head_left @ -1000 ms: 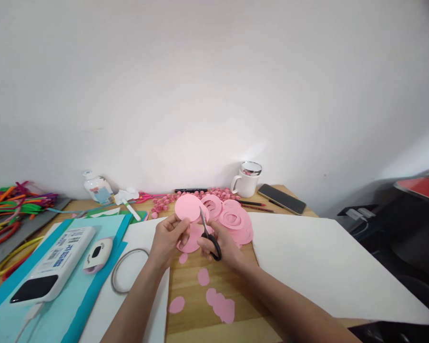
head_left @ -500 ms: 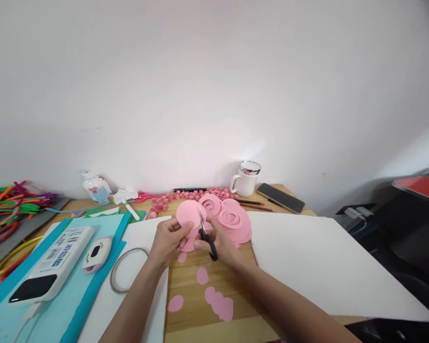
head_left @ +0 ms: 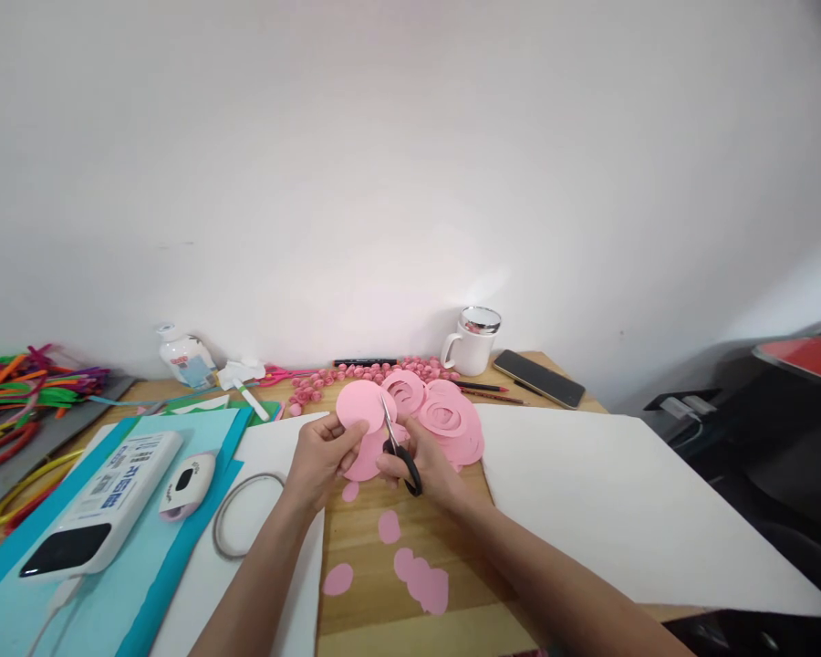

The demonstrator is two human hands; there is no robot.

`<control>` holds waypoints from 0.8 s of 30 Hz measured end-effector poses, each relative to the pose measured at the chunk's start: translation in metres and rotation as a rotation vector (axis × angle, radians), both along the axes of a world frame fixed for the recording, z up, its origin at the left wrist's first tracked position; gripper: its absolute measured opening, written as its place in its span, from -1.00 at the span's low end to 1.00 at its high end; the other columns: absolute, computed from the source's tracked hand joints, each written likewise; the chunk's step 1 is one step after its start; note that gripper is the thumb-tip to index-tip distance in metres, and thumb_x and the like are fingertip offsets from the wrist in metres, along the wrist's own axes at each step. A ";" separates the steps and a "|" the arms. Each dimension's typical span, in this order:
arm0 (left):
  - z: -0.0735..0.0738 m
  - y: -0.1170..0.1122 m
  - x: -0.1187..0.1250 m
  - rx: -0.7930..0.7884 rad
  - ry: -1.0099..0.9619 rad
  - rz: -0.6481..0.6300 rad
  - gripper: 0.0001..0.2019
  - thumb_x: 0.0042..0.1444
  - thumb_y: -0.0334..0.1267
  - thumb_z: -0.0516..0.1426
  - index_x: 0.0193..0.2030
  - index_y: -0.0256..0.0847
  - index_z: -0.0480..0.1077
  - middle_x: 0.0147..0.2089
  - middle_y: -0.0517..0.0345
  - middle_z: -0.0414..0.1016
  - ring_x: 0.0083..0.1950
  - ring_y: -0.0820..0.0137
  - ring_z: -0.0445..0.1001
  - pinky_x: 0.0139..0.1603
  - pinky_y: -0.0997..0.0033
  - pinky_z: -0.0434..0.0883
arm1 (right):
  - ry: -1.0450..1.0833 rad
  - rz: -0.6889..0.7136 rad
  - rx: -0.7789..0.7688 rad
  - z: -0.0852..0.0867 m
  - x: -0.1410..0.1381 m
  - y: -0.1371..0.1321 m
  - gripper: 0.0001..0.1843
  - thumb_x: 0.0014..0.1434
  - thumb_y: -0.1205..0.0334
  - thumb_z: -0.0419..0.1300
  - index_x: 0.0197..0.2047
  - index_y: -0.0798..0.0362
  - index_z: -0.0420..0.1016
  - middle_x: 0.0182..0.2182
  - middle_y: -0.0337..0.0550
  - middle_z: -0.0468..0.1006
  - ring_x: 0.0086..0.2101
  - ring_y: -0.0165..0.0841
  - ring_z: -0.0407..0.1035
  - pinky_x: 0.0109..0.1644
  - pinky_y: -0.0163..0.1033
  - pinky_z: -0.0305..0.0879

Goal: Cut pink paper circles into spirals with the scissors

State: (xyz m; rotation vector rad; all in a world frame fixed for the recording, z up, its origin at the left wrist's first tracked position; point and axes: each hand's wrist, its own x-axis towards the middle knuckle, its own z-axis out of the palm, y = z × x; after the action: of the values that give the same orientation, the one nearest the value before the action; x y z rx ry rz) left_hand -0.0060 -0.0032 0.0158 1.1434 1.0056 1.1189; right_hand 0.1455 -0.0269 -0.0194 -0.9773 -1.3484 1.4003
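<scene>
My left hand [head_left: 319, 463] pinches a pink paper disc [head_left: 360, 405] by its lower edge and holds it upright above the wooden table [head_left: 369, 566]. My right hand [head_left: 430, 470] grips black-handled scissors [head_left: 398, 444], whose blades point up into the right edge of the disc. Just behind lies a pile of pink spiral-cut paper circles [head_left: 448, 422]. Pink paper offcuts [head_left: 420, 577] lie on the wood in front of my hands.
A white sheet [head_left: 622, 511] lies right, and another white sheet with a wire ring [head_left: 241, 511] lies left. Further left a power bank [head_left: 102, 506] and a small device [head_left: 187, 474] rest on blue paper. At the back: mug [head_left: 473, 342], phone [head_left: 539, 378], pencils, rolled pink paper roses [head_left: 376, 372], glue bottle [head_left: 184, 358], pipe cleaners [head_left: 20, 392].
The scissors and disc have shifted only slightly; the blades stay in the disc's right edge. Nothing else on the table has moved.
</scene>
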 end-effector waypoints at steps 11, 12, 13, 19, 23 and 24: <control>-0.001 0.001 0.000 0.004 -0.020 -0.005 -0.73 -0.16 -0.18 0.30 -0.54 -0.27 0.32 -0.76 0.40 0.20 -0.77 0.67 0.02 -0.77 0.63 -0.05 | -0.011 0.019 0.027 -0.001 -0.001 -0.001 -0.38 -0.03 0.03 0.28 0.03 0.08 0.18 -0.73 -0.46 0.32 -0.72 -0.48 0.19 -0.65 -0.42 0.06; -0.001 0.001 0.000 0.004 -0.033 -0.017 -0.73 -0.14 -0.15 0.29 -0.53 -0.26 0.32 -0.75 0.38 0.22 -0.77 0.66 0.06 -0.77 0.63 -0.03 | -0.013 0.018 0.023 0.000 -0.002 -0.002 -0.38 -0.03 0.02 0.28 0.03 0.08 0.18 -0.72 -0.45 0.33 -0.72 -0.48 0.19 -0.65 -0.42 0.06; -0.001 0.001 0.001 0.004 -0.048 -0.031 -0.73 -0.11 -0.13 0.27 -0.53 -0.26 0.32 -0.73 0.36 0.25 -0.76 0.64 0.10 -0.76 0.63 0.00 | -0.017 0.020 0.017 0.000 -0.002 -0.002 -0.38 -0.04 0.02 0.28 0.03 0.07 0.18 -0.71 -0.45 0.34 -0.72 -0.48 0.20 -0.66 -0.43 0.07; 0.000 -0.001 0.003 0.000 -0.039 -0.043 -0.71 -0.10 -0.10 0.26 -0.53 -0.26 0.32 -0.72 0.32 0.28 -0.75 0.61 0.12 -0.74 0.60 0.04 | -0.035 0.047 0.010 -0.003 -0.005 -0.002 -0.39 -0.05 0.02 0.30 0.02 0.06 0.20 -0.71 -0.43 0.35 -0.71 -0.47 0.24 -0.66 -0.42 0.09; -0.001 -0.001 0.002 0.012 0.012 0.004 -0.69 -0.16 -0.14 0.30 -0.62 -0.27 0.29 -0.77 0.36 0.20 -0.75 0.66 0.04 -0.71 0.60 -0.06 | -0.009 0.081 -0.019 -0.001 -0.004 -0.003 -0.32 -0.09 0.01 0.33 0.04 0.04 0.17 -0.71 -0.46 0.31 -0.70 -0.44 0.26 -0.65 -0.39 0.12; -0.001 -0.001 0.001 0.009 0.024 0.002 -0.69 -0.18 -0.15 0.30 -0.62 -0.27 0.30 -0.77 0.36 0.19 -0.75 0.66 0.02 -0.71 0.59 -0.08 | 0.000 0.081 -0.025 0.001 -0.004 -0.003 -0.30 -0.11 0.01 0.35 0.04 0.04 0.16 -0.70 -0.46 0.31 -0.69 -0.43 0.27 -0.64 -0.39 0.12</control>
State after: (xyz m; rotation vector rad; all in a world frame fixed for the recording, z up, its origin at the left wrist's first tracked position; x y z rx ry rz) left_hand -0.0048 -0.0042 0.0144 1.1657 1.0215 1.1142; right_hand 0.1414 -0.0302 -0.0187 -0.9482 -1.3864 1.4808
